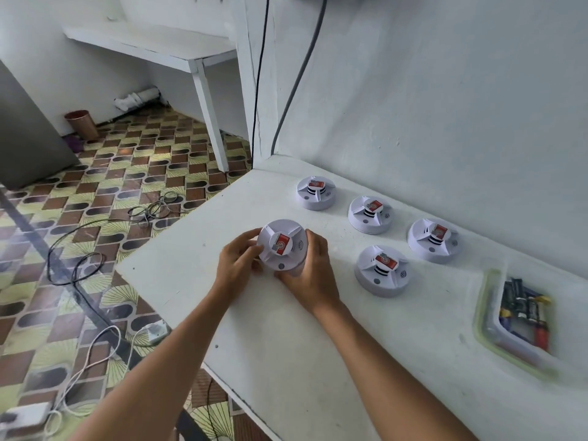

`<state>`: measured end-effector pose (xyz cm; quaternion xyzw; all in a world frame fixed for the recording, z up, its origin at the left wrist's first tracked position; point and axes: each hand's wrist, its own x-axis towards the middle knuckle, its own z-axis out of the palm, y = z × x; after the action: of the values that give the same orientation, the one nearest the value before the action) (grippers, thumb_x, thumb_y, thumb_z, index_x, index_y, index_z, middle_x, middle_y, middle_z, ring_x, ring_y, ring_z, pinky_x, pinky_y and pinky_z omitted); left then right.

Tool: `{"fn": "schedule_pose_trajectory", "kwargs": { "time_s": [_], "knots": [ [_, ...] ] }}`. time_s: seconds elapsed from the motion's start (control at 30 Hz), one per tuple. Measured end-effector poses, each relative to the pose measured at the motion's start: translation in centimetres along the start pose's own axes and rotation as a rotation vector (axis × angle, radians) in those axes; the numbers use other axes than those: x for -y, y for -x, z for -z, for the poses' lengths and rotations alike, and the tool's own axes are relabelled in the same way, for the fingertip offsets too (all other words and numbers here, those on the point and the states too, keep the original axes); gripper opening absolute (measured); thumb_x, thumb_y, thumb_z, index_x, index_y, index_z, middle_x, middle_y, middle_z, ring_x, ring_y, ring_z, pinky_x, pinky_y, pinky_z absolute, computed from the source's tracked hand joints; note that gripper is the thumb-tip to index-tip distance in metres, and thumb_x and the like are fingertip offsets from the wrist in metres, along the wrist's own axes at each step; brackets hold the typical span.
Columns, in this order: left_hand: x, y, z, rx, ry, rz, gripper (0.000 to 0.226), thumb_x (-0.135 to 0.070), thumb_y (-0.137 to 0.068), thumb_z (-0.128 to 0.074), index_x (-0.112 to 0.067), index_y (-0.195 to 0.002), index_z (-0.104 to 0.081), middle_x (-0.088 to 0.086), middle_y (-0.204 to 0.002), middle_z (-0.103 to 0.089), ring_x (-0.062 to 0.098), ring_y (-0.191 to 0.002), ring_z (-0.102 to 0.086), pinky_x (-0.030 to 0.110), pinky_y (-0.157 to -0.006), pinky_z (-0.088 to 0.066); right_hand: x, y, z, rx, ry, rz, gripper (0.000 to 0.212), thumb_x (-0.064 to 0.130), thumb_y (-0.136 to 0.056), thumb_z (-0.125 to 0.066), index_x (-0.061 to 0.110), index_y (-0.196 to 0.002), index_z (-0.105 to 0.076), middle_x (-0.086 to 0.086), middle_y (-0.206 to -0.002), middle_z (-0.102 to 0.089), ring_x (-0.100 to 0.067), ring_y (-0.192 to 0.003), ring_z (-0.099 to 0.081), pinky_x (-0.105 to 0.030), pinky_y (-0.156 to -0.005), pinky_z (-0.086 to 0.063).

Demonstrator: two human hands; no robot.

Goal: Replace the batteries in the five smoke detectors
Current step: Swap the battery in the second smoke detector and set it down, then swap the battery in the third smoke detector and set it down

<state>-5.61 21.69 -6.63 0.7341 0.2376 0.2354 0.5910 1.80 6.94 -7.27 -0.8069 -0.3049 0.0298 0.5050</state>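
Both my left hand (237, 265) and right hand (310, 272) have fingers clamped on the round white plastic smoke detector (281, 245), held over the white desk (286, 338) near its left edge; a hard twist could fumble it floorward.

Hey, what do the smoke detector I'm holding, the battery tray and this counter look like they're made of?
Held smoke detector: likely moulded white plastic, matte, with crisp ribs and vent slots. Battery tray: seemingly clear plastic with a pale green rim; the counter shows through its walls. Counter: probably painted cement or plaster, going by its chalky white surface with specks and rounded edges, though the look leaves that open.
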Motion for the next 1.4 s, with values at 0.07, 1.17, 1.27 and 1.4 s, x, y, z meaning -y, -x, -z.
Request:
{"fn": "schedule_pose_trajectory", "kwargs": {
  "time_s": [0.07,1.17,1.27,1.4],
  "knots": [
    [-0.2,0.1,-0.2,-0.016,-0.005,0.022,0.034,-0.024,-0.080,-0.055,-0.024,-0.111,-0.068,0.016,-0.082,-0.072,0.029,-0.062,-0.063,0.043,-0.061,-0.054,-0.1,0.1,-0.1,-0.026,0.046,0.021,0.085,0.041,-0.061,-0.077,0.007,-0.131,-0.044,-0.007,-0.125,-0.048,-0.021,-0.116,-0.047,-0.036,-0.091,-0.049],
    [-5.6,-8.2,-3.9,0.580,-0.642,-0.402,0.067,-0.062,-0.050,-0.079,-0.034,-0.105,-0.053,-0.017,-0.091,-0.056,0.007,-0.088,-0.054,0.019,-0.068,-0.045,3.4,-1.3,2.9,-0.130,0.092,-0.235,0.098,0.027,-0.075,-0.081,0.026,-0.151,-0.019,0.009,-0.151,-0.036,-0.006,-0.136,-0.036,-0.027,-0.108,-0.039],
    [-3.9,-8.7,-4.5,0.538,-0.724,-0.429,0.065,-0.072,-0.044,-0.071,-0.033,-0.094,-0.057,-0.013,-0.086,-0.059,0.011,-0.086,-0.054,0.026,-0.068,-0.049,3.9,-1.7,5.0,-0.023,0.413,-0.175,0.078,0.019,-0.083,-0.070,0.021,-0.149,-0.028,0.001,-0.150,-0.037,-0.016,-0.137,-0.035,-0.033,-0.108,-0.038],
    [-2.0,-8.9,-5.1,0.507,-0.823,-0.452,0.069,-0.075,-0.045,-0.065,-0.030,-0.096,-0.056,-0.008,-0.087,-0.055,0.017,-0.088,-0.051,0.026,-0.066,-0.045,3.0,-2.1,8.1,0.009,0.731,-0.204,0.065,0.018,-0.083,-0.061,0.020,-0.144,-0.039,-0.003,-0.145,-0.043,-0.022,-0.135,-0.034,-0.036,-0.107,-0.033]
  ]
}}
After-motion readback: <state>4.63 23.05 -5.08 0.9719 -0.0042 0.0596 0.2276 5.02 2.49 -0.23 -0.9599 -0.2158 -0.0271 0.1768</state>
